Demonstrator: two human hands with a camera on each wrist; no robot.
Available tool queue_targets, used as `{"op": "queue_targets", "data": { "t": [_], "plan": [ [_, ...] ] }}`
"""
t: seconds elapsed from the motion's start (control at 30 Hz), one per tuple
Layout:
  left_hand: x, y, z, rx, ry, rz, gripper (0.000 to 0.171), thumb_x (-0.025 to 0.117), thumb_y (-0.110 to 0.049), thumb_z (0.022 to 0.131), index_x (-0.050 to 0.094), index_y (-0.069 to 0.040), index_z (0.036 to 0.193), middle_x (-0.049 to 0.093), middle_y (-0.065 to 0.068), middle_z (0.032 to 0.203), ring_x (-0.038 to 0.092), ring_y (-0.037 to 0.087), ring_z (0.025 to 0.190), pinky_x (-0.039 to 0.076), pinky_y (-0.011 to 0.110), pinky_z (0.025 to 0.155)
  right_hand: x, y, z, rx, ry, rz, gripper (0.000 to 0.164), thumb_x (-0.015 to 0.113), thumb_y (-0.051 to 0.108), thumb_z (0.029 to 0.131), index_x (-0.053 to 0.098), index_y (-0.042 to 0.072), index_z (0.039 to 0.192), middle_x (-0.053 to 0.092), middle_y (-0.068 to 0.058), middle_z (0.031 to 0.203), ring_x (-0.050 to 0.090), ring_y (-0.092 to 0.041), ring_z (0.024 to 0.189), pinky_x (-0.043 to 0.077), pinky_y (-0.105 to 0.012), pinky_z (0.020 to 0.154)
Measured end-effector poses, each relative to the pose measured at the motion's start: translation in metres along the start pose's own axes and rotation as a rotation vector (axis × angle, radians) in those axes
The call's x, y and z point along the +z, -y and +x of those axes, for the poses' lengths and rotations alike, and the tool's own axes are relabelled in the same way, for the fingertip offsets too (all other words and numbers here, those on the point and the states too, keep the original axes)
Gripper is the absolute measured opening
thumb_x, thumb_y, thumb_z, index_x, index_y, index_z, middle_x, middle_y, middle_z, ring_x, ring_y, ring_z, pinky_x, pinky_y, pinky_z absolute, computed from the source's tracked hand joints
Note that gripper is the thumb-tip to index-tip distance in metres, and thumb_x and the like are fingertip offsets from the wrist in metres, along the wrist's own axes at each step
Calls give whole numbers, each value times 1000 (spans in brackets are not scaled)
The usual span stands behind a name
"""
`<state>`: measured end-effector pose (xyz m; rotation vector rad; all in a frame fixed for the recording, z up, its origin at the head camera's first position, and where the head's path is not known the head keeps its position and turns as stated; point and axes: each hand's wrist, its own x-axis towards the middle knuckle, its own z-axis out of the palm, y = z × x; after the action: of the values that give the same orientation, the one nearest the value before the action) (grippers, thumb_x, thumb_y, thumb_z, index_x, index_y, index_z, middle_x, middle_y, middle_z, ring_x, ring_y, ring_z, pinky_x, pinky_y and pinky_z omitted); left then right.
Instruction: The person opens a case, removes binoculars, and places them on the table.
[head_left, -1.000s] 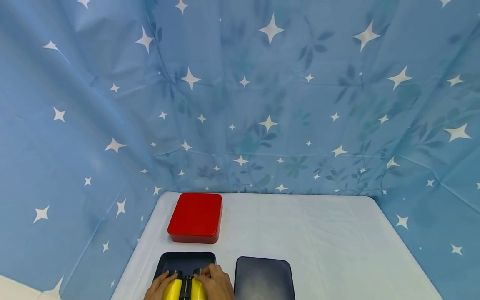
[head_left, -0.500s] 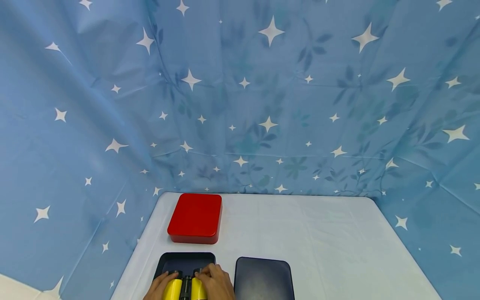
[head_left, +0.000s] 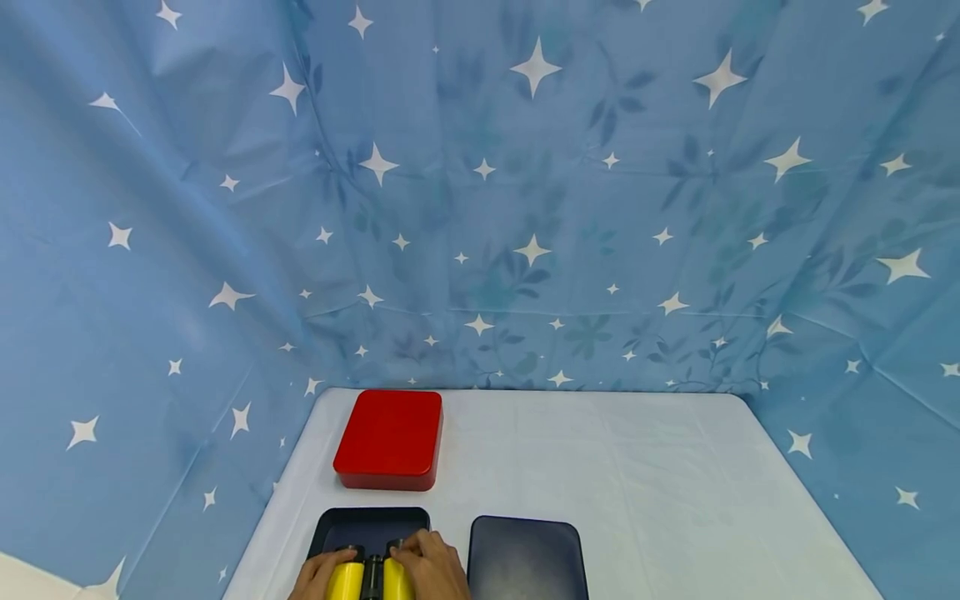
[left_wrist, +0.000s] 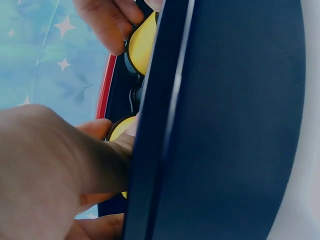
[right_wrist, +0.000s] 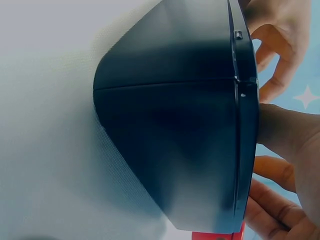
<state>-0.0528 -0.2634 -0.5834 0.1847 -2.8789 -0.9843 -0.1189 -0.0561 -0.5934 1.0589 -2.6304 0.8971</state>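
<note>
Yellow-and-black binoculars (head_left: pixel 345 581) are at the open dark blue box (head_left: pixel 375 521), at the bottom of the head view. My left hand (head_left: pixel 321 577) grips the left barrel, with fingertips over its black end. On the other barrel, my right hand (head_left: pixel 431 568) holds on the same way. The left wrist view shows the binoculars (left_wrist: pixel 142 45) behind the box wall (left_wrist: pixel 230 110), with the left hand (left_wrist: pixel 45 170) below and the right hand (left_wrist: pixel 110 22) above. In the right wrist view the box (right_wrist: pixel 165 135) hides the binoculars. The frame's lower edge cuts off their near part.
A dark blue lid-like tray (head_left: pixel 528 557) lies right of the box. Behind the box sits a red tin (head_left: pixel 390 437). Both rest on a white-covered table (head_left: pixel 637 483), with a blue star-patterned curtain (head_left: pixel 525 192) at its back and sides.
The head view has shifted slightly, so the scene sits a little lower. Both hands keep hold of the binoculars in nearly the same place.
</note>
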Motion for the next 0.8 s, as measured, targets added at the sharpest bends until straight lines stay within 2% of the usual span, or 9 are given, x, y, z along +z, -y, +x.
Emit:
{"op": "queue_targets", "data": {
  "t": [0.13, 0.23, 0.4, 0.57, 0.67, 0.8],
  "plan": [
    [-2, -1, -2, 13, -43, 22, 73, 86, -53, 67, 65, -12, 123, 57, 15, 121, 59, 30, 106, 57, 42, 79, 1, -1, 0, -31, -15, -7, 42, 75, 45, 86, 75, 18, 118, 59, 7, 103, 51, -3, 87, 48, -18, 74],
    [-4, -2, -2, 22, -37, 28, 76, 87, -53, 66, 64, -11, 125, 56, 17, 123, 60, 33, 108, 57, 47, 81, -1, -2, 2, -23, 8, -21, 51, 75, 53, 83, 73, 19, 122, 59, 8, 105, 52, -3, 89, 51, -23, 77],
    [-2, -1, -2, 8, -39, 30, 78, 86, -57, 66, 64, -11, 126, 57, 21, 125, 60, 39, 111, 57, 53, 82, -7, -2, 8, 32, 137, -4, 70, 74, 66, 77, 68, 21, 130, 56, 12, 110, 52, -1, 93, 52, -35, 88],
    [2, 4, 0, 67, -68, 40, 78, 87, -53, 66, 63, -8, 127, 58, 21, 123, 60, 41, 112, 57, 53, 79, -13, 1, 17, 66, 232, -44, 69, 75, 66, 75, 68, 24, 129, 53, 13, 108, 49, -1, 91, 51, -36, 91],
    [0, 7, 2, 79, -41, 23, 78, 86, -51, 68, 62, -7, 128, 58, 22, 125, 60, 43, 113, 57, 53, 80, -15, 2, 22, 87, 272, -62, 64, 80, 61, 73, 69, 25, 126, 51, 13, 104, 47, -1, 89, 49, -31, 85],
    [-6, 9, 2, 57, 52, 12, 77, 84, -51, 71, 60, -7, 130, 56, 23, 129, 57, 44, 117, 57, 53, 83, -16, 2, 25, 110, 319, -46, 61, 82, 60, 71, 70, 27, 122, 49, 13, 101, 42, -2, 85, 37, -21, 70]
  ]
}}
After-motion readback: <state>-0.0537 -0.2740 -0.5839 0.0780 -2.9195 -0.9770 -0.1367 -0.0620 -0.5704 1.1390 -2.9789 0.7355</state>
